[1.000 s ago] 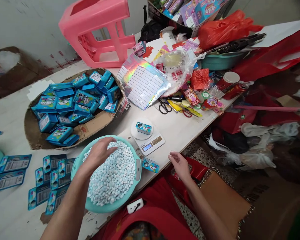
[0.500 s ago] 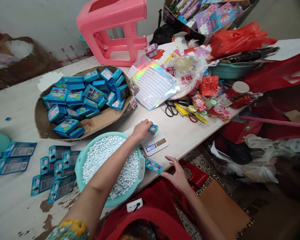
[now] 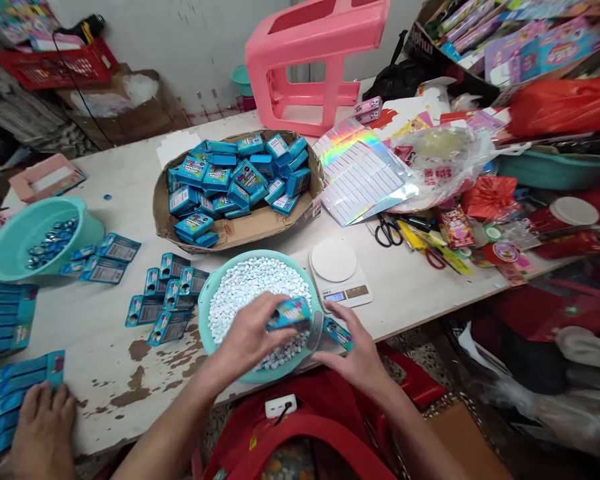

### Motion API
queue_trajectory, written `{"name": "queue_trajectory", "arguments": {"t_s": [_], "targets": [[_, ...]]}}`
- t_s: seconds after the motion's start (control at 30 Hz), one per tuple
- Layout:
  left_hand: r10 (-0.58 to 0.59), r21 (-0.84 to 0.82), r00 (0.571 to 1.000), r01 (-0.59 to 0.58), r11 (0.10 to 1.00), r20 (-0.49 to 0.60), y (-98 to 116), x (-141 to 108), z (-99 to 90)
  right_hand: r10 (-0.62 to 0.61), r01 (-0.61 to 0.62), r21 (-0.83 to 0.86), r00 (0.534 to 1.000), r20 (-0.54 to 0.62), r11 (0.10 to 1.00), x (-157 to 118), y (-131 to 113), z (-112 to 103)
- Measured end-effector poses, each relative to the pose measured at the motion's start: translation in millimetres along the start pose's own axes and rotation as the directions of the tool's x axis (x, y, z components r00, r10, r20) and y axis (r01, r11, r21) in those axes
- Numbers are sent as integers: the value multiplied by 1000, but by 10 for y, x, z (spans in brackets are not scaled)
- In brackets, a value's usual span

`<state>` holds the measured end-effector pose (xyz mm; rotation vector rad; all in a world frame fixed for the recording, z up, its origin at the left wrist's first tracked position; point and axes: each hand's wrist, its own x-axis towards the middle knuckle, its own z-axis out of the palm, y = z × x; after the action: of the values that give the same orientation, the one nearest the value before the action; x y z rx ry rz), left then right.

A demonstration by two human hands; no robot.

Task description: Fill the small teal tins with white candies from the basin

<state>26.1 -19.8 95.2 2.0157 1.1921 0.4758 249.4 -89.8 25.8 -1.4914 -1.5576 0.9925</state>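
My left hand (image 3: 253, 330) is closed on a small blue candy box (image 3: 295, 312), held tilted above the bowl. Under it, a turquoise bowl (image 3: 204, 313) is full of small pale, pill-shaped candies (image 3: 260, 273). My right hand (image 3: 355, 350) has thumb and fingers apart around a second blue box (image 3: 338, 333), which lies by the bowl's right handle; whether they touch it I cannot tell. A white digital scale (image 3: 334, 260) with a lit display sits just beyond my right hand, its round plate bare.
Behind the bowl, a cut-down cardboard box (image 3: 250, 233) holds many blue boxes. More blue boxes (image 3: 173, 287) stand to the left, near another turquoise bowl (image 3: 87, 220). Another person's hand (image 3: 45, 427) is at lower left. Scissors (image 3: 389, 232) and a pink stool (image 3: 265, 73) lie beyond.
My left hand has lifted the blue box off the scale and brought it left over the candies. My right hand has come closer around the second box. The view has swung left.
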Motion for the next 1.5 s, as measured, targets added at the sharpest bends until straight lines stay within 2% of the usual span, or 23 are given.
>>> {"name": "queue_trajectory", "arguments": {"t_s": [0.03,0.1,0.17,0.2,0.23,0.33,0.47,0.53,0.63,0.7,0.73,0.83,0.9,1.0,1.07,1.17,1.23,1.33,1.4,1.43,1.5], "targets": [[8,-84,1000,-6,996,29,7,-7,68,51,-55,64,996,75,996,50,-116,33],[-69,-171,997,66,983,-13,-109,66,183,153,-179,175,977,152,968,104,-237,101],[-240,-80,967,234,969,-87,-381,210,253,249,-276,264,960,131,924,100,-232,136],[-321,27,943,324,946,-88,-545,288,276,291,-305,299,952,91,904,84,-203,138],[-379,128,924,381,916,-37,-703,358,296,327,-326,324,944,53,888,64,-168,131],[-425,228,902,398,889,82,-1029,480,344,374,-345,338,927,-24,876,9,-87,90],[-384,188,914,358,915,127,-1109,433,337,374,-333,342,925,-61,879,-6,-78,66],[-390,97,913,380,920,120,-1097,366,288,366,-321,340,928,-77,884,0,-88,74],[-449,-288,889,454,843,86,-993,265,170,332,-288,317,939,-93,904,18,-108,100],[-433,-482,898,416,771,81,-800,212,73,300,-263,290,950,-91,920,40,-128,129],[-381,-493,921,368,788,79,-663,192,25,282,-249,272,955,-88,929,53,-141,148],[-105,-307,989,133,942,105,-193,172,-90,217,-199,201,974,-69,959,102,-184,222],[57,-145,987,-35,989,150,45,185,-128,178,-166,160,982,-60,973,132,-205,276],[156,-66,974,-147,987,164,151,203,-152,144,-134,146,988,-57,980,165,-207,333],[161,-108,981,-150,983,109,94,195,-168,136,-123,176,989,-62,977,176,-192,341],[90,-187,995,-96,978,-40,-11,146,-183,146,-127,269,988,-53,955,179,-183,333],[58,-192,997,-67,979,-55,-23,94,-159,154,-124,325,986,-68,938,181,-207,352],[109,-102,992,-103,989,56,30,4,-72,72,-55,320,996,-44,946,201,-286,453],[96,-14,992,-95,995,78,50,-83,-43,-8,8,288,1000,0,958,218,-331,521],[61,35,997,-63,997,45,43,-149,-59,-29,29,278,1000,-4,960,223,-335,534],[-56,143,993,71,987,-106,-14,-343,-164,-1,24,258,996,-87,966,214,-279,486]]}}
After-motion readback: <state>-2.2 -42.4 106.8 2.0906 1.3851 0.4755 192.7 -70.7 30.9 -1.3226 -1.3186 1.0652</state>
